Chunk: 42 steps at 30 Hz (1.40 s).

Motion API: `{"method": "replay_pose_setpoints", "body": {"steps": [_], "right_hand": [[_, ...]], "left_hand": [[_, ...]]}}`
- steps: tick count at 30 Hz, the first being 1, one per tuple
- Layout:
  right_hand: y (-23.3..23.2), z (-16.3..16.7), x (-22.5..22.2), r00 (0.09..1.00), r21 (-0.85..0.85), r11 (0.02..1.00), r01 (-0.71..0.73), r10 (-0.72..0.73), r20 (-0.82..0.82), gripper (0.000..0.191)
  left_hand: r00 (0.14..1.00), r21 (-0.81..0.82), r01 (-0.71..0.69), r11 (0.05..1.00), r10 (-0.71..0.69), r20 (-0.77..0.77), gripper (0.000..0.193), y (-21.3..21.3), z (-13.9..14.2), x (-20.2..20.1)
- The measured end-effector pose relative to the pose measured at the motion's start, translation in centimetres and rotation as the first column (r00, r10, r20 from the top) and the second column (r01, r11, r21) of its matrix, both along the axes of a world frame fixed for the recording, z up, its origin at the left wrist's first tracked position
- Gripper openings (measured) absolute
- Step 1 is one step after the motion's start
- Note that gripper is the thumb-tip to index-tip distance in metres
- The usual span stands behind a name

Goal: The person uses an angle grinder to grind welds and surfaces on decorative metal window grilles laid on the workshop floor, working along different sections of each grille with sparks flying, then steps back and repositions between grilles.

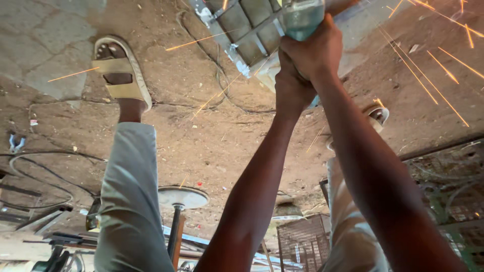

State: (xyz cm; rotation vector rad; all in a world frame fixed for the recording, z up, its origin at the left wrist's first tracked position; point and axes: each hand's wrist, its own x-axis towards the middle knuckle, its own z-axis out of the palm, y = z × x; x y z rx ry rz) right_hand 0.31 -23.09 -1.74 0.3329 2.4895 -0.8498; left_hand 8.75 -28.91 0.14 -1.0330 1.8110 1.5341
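Observation:
Both my hands grip a teal power grinder (301,17) at the top of the view. My right hand (313,50) wraps its body from the right. My left hand (291,89) sits just below and holds it from underneath. The tool meets a grey metal frame with bars (242,25) lying on the dirt ground. Orange sparks (428,65) streak out to the right, and a few fly to the left. The grinder's disc is hidden behind my hands.
My legs in pale trousers (128,201) straddle the spot, with a beige sandal (121,68) on one foot and another sandal (378,116) by my right arm. A black cable (45,156) loops at left. A round-topped stand (181,197), a wire crate (302,242) and metal grating (448,176) stand nearby.

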Motion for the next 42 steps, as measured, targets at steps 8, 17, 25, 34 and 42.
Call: {"method": "replay_pose_setpoints", "body": {"steps": [8,17,25,34,42], "right_hand": [[-0.8,0.9,-0.1,0.992,-0.004,0.998,0.069,-0.069,0.106,0.057],[-1.1,1.6,-0.1,0.977,-0.041,0.985,0.165,-0.158,0.145,0.056],[-2.0,1.3,-0.8,0.977,0.053,0.991,0.124,-0.131,0.169,0.052],[-1.6,2.1,-0.7,0.982,0.001,0.988,0.154,-0.154,0.110,0.064],[-1.6,2.2,-1.1,0.947,0.125,0.979,0.160,-0.188,0.260,0.059]], "left_hand": [[0.983,-0.096,0.164,0.982,-0.171,-0.067,0.094,-0.1,-1.5,-0.5],[0.983,-0.042,0.172,0.984,-0.174,-0.055,0.105,-1.4,-0.2,0.1],[0.987,-0.071,0.161,0.984,-0.160,0.029,0.103,-1.9,-0.3,-0.5],[0.960,-0.006,0.225,0.974,-0.220,0.175,0.112,-1.5,0.2,-0.8],[0.983,-0.044,0.172,0.984,-0.174,-0.055,0.097,-1.0,-0.8,0.5]]}}
